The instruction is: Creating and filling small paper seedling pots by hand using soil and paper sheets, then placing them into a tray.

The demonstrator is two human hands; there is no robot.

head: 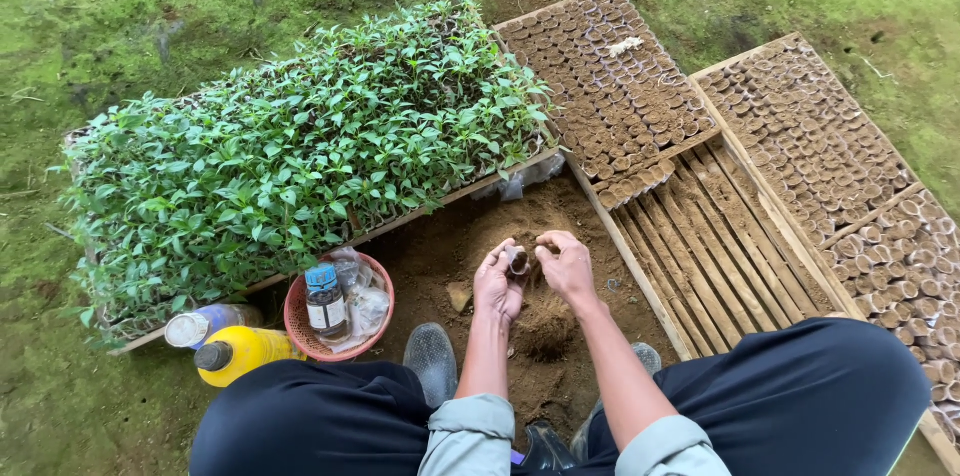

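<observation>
My left hand [497,283] holds a small clear plastic seedling bag [518,261] just above a heap of brown soil [545,321]. My right hand [566,266] is right beside it, fingers pinched at the bag's mouth with soil in them. Both hands hover low over the soil heap, between my knees.
A tray of green seedlings [300,146] lies to the left. Two slatted wooden trays [700,226] [800,126] partly filled with soil bags lie to the right. A red basket [300,326] with a small bottle [326,301], a yellow bottle [245,351] and a clear bottle [205,324] stand near my left knee.
</observation>
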